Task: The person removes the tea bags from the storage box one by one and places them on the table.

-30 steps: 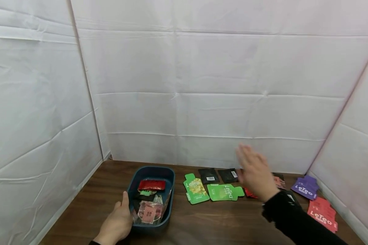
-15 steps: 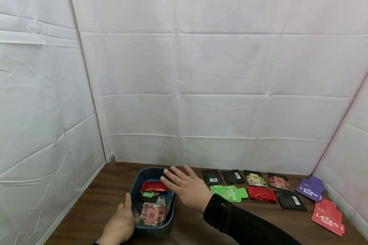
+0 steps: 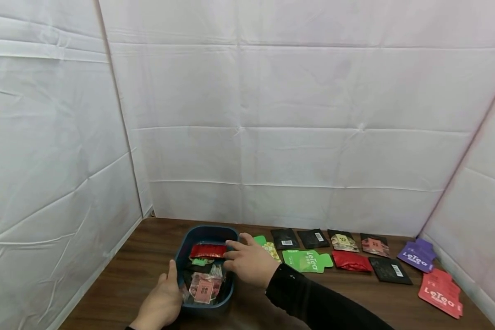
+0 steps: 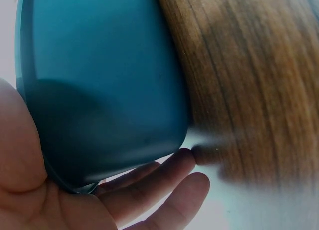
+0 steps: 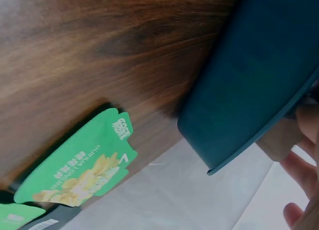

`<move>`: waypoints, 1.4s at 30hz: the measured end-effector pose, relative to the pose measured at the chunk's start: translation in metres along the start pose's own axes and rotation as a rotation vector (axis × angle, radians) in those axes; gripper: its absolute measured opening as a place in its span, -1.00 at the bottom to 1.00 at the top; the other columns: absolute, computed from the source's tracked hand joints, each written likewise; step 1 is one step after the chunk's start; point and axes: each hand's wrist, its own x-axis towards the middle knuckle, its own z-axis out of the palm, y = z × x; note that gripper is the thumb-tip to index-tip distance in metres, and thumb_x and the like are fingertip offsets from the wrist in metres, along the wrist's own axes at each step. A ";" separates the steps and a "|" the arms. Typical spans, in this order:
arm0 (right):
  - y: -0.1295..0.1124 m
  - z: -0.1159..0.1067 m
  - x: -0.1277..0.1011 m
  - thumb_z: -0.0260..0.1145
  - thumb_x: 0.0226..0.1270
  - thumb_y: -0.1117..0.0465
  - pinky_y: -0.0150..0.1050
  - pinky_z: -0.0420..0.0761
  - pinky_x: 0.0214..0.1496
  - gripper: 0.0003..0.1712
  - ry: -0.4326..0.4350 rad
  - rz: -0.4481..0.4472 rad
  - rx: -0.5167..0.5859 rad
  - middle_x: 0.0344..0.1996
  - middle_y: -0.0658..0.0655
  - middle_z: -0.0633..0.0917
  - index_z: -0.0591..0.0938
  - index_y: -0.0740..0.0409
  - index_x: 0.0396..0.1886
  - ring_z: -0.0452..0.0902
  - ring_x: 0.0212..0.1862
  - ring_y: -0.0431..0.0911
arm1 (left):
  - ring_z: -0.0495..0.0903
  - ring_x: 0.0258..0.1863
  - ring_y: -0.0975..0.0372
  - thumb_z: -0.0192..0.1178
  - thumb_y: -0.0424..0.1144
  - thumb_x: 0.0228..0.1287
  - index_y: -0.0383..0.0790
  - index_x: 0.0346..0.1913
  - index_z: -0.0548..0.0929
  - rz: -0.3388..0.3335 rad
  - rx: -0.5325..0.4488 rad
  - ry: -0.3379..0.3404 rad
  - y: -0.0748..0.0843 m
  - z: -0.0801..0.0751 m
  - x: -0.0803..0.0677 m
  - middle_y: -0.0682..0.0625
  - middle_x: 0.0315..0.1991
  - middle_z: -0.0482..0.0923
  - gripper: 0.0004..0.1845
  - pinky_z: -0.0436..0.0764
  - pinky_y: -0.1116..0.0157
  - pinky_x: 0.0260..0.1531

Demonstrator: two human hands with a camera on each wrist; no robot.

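Note:
A dark blue tray holds several packets, among them a red one and a pink one. My left hand grips the tray's near left corner, thumb on the rim. In the left wrist view my palm lies against the tray wall. My right hand reaches over the tray's right rim, fingers bent beside the red packet; nothing is plainly held. The right wrist view shows the tray wall and my fingers at its edge.
Packets lie in rows on the brown table right of the tray: a green one, a green LeTea one, black ones, a red one, a purple one and a red LeTea one. White cloth walls enclose three sides.
My right hand swept left from above the packet rows to the tray and lowered its fingers over the right rim. The left hand stayed on the tray.

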 end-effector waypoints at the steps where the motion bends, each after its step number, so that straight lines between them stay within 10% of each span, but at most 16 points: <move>1: 0.001 0.001 -0.001 0.19 0.52 0.16 0.03 -0.07 0.48 -0.69 0.024 0.006 0.020 0.23 -0.15 0.58 0.65 -0.33 0.10 0.16 0.48 -0.04 | 0.49 0.11 -0.25 0.03 -0.43 0.42 -0.47 0.54 -0.12 -0.008 0.005 0.000 0.001 0.000 0.000 -0.59 0.26 0.21 -0.23 0.51 -0.16 -0.03; 13: 0.024 -0.009 -0.039 0.24 0.46 0.26 0.07 0.28 0.24 -0.75 0.426 0.138 0.270 -0.03 -0.11 0.70 0.67 -0.10 0.03 0.47 0.22 -0.09 | 0.51 0.09 -0.23 0.00 -0.47 0.42 -0.49 0.53 -0.15 -0.027 -0.005 -0.036 0.003 -0.002 0.002 -0.61 0.26 0.20 -0.24 0.53 -0.14 -0.05; 21: 0.059 -0.001 -0.110 0.03 0.61 0.15 0.03 0.30 -0.01 -0.72 0.560 0.269 0.382 -0.16 -0.01 0.71 0.67 0.09 -0.06 0.57 -0.05 -0.05 | 0.57 -0.02 -0.15 0.09 -0.33 0.45 -0.48 0.54 -0.13 -0.033 -0.002 -0.024 0.003 -0.001 0.003 -0.53 0.15 0.32 -0.20 0.56 -0.12 -0.11; 33: 0.116 0.011 -0.253 0.40 0.26 0.41 -0.31 0.37 -0.39 -0.75 0.395 0.524 0.446 -0.52 -0.28 0.54 0.63 -0.07 -0.30 0.37 -0.49 -0.38 | 0.57 -0.27 0.03 0.11 -0.32 0.43 -0.55 0.51 -0.14 0.027 -0.007 0.002 0.001 -0.003 -0.001 -0.47 0.04 0.38 -0.18 0.60 -0.02 -0.29; 42: 0.122 0.034 -0.301 0.25 0.46 0.08 -0.13 0.26 -0.31 -0.86 -0.146 0.685 0.594 -0.58 -0.29 0.46 0.58 -0.22 -0.36 0.38 -0.51 -0.34 | 0.57 -0.24 0.00 0.04 -0.28 0.50 -0.51 0.53 -0.17 -0.044 0.003 -0.049 0.002 -0.002 0.003 -0.48 0.08 0.35 -0.21 0.59 -0.08 -0.21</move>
